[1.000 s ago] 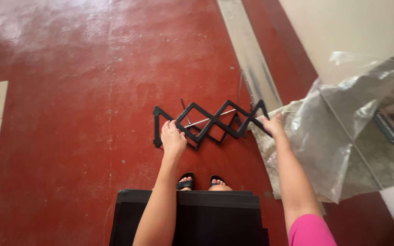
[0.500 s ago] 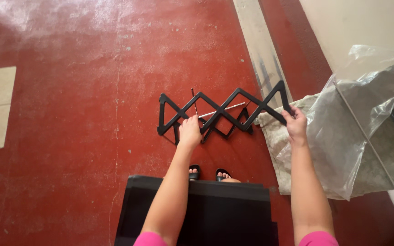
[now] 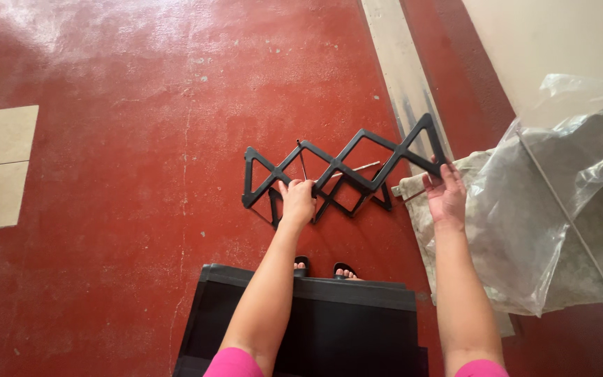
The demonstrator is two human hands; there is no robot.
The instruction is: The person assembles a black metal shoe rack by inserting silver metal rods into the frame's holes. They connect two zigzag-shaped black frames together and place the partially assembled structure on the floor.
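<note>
Lattice frame (image 3: 347, 167) spread wider than half second earlier, held above red floor (image 3: 106, 174). Left hand (image 3: 297, 202) fingers clamped on lower bar near centre; right hand (image 3: 445, 197) fingers curled on end bar, pulling apart. Clear plastic bag (image 3: 560, 202) lay beside right hand

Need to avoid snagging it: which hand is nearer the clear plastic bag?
Right. The right hand holds the black lattice frame right beside the clear plastic bag; the left hand grips the frame's middle, farther away.
</note>
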